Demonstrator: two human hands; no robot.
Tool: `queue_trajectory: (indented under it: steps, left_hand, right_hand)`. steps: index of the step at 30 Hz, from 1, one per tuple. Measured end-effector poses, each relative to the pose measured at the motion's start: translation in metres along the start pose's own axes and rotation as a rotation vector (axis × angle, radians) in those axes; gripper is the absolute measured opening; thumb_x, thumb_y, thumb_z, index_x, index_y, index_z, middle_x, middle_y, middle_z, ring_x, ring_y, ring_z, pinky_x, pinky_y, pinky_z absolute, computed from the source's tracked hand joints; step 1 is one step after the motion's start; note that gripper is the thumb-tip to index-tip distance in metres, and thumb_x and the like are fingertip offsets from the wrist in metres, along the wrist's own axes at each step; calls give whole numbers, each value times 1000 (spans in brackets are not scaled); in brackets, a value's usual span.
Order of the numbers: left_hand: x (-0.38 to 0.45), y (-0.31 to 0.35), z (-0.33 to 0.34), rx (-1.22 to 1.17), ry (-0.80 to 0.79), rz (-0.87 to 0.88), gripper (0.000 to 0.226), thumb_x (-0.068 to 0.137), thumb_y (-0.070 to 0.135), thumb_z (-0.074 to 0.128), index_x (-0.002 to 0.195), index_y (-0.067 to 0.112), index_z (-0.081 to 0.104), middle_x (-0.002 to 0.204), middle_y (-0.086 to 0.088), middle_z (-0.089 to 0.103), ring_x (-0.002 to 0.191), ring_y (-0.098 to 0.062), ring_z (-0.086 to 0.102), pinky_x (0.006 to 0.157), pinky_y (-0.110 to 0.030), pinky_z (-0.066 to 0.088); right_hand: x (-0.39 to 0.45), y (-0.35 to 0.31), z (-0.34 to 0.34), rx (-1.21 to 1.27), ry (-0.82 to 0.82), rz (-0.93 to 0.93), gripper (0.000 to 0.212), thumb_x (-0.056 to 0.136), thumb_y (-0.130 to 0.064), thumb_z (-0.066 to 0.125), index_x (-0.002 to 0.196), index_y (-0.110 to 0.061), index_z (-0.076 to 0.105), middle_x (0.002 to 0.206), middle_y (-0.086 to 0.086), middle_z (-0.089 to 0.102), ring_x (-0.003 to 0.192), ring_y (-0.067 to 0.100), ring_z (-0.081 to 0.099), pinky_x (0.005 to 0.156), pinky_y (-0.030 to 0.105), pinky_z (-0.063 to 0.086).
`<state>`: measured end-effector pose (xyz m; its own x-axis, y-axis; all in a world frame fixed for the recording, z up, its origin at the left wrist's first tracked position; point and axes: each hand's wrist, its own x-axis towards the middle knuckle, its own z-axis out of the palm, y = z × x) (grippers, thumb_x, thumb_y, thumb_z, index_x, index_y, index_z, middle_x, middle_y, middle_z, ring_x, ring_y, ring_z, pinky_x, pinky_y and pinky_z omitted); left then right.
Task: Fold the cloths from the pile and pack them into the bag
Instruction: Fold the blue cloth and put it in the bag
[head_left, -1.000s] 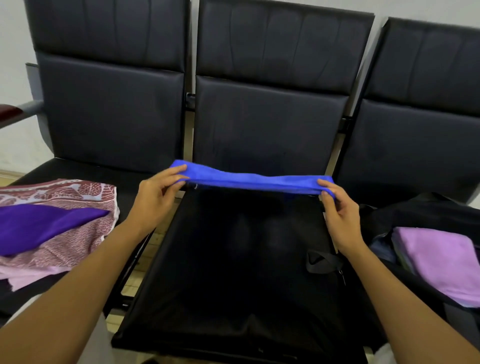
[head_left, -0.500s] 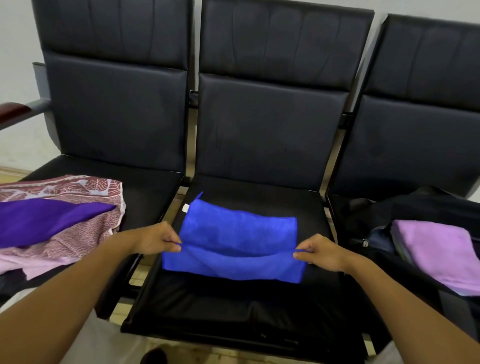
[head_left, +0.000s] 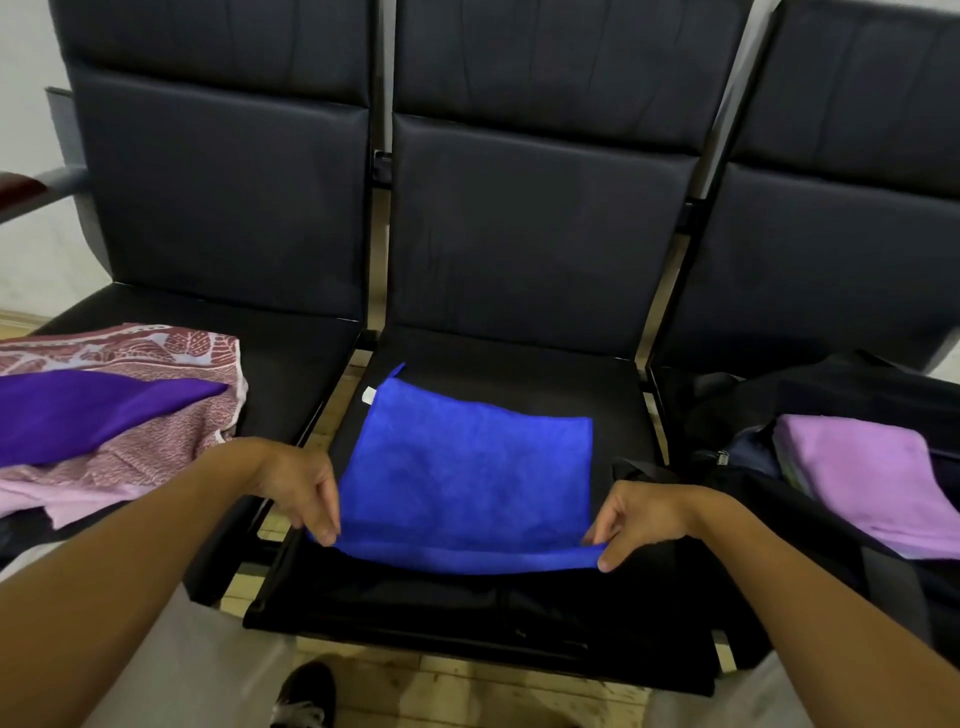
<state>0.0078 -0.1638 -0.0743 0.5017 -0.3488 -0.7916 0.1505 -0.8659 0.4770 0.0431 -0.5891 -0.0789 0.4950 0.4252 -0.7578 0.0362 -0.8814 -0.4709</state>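
From the head camera, a blue cloth (head_left: 467, 473) lies spread on the middle seat (head_left: 613, 395) of a row of three dark chairs, and everything else is placed from it. Its near edge is lifted off the seat and stretched between two hands. The left hand (head_left: 296, 488) is at the cloth's near left corner, its fingers (head_left: 326, 525) curled and pinching the edge against the thumb. The right hand (head_left: 639, 517) is at the near right corner, its fingers (head_left: 607, 562) likewise pinching the hem. The far part of the cloth lies flat on the seat, with a small white tag (head_left: 368, 395) at its far left corner.

To the left of the blue cloth, on the neighbouring seat, is the pile (head_left: 119, 415): a red-and-white patterned cloth (head_left: 171, 348) with a dark purple cloth (head_left: 78, 415) across it and a pale pink one (head_left: 67, 499) at the near edge. To the right of the blue cloth, on the third seat, sits a black bag (head_left: 857, 395), open, with a folded lilac cloth (head_left: 872, 478) resting in it. Nearer than the blue cloth, below the seat's front edge, a dark shoe (head_left: 304, 693) stands on the wooden floor (head_left: 467, 696).
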Motion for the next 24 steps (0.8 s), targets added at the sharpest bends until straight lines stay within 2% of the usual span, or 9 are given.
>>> queue_trajectory:
  steps: [3, 5, 8, 9, 11, 13, 16, 21, 24]
  left_hand:
    - [0, -1, 3, 9, -49, -22, 12, 83, 34, 74, 91, 26, 78, 92, 13, 73, 98, -5, 64, 84, -21, 52]
    - [2, -2, 3, 17, 1, -13, 15, 88, 38, 68, 90, 26, 77, 92, 11, 73, 92, -4, 64, 77, -18, 52]
    - [10, 0, 0, -10, 184, 24, 18, 94, 33, 61, 94, 20, 74, 96, 1, 73, 85, -6, 65, 71, -18, 50]
    - [16, 1, -3, -15, 265, 43, 17, 95, 29, 60, 97, 18, 73, 100, -2, 72, 87, -7, 64, 74, -19, 51]
    - [28, 5, -7, -12, 426, 73, 18, 95, 23, 60, 109, 19, 70, 112, -1, 69, 102, -9, 63, 90, -25, 51]
    - [39, 12, -13, -11, 536, 48, 32, 95, 22, 60, 126, 16, 60, 128, 1, 61, 118, -14, 57, 105, -34, 45]
    - [52, 22, -21, 99, 586, 10, 49, 96, 24, 57, 142, 16, 43, 145, -1, 44, 131, -19, 45, 110, -36, 39]
    - [76, 26, -35, 378, 594, -62, 62, 97, 32, 54, 151, 17, 27, 161, -1, 12, 148, -21, 13, 119, -36, 18]
    - [84, 24, -45, 393, 619, -82, 58, 98, 32, 52, 149, 13, 31, 162, -2, 5, 149, -23, 8, 119, -37, 15]
  right_hand:
    - [-3, -2, 8, -50, -66, 58, 23, 79, -42, 80, 95, -26, 81, 121, -17, 69, 121, -1, 56, 113, 28, 37]
    - [-1, -1, 12, -74, -56, 38, 25, 84, -51, 72, 91, -29, 81, 116, -19, 71, 120, 2, 57, 111, 29, 40]
    - [10, 2, 11, -26, 91, 4, 33, 90, -47, 67, 100, -18, 79, 112, -2, 74, 110, 14, 64, 103, 38, 49]
    - [15, 1, 8, -15, 150, 9, 34, 91, -44, 67, 104, -14, 77, 113, 4, 73, 106, 14, 65, 102, 40, 51]
    - [24, 0, 2, -29, 258, 21, 30, 94, -38, 65, 109, -15, 75, 114, 1, 72, 107, 12, 65, 104, 40, 50]
    - [33, -3, -7, -77, 325, 66, 35, 94, -40, 64, 123, -20, 68, 128, -1, 64, 117, 14, 60, 107, 37, 47]
    - [47, -5, -20, -181, 361, 158, 53, 95, -46, 60, 142, -23, 50, 149, 0, 45, 133, 18, 47, 111, 35, 39]
    - [65, -12, -36, -260, 400, 198, 65, 98, -43, 57, 153, -18, 34, 164, 2, 20, 150, 21, 23, 121, 37, 23]
    - [75, -14, -40, -230, 452, 184, 62, 99, -39, 57, 153, -17, 36, 166, 2, 12, 152, 21, 18, 121, 37, 21]
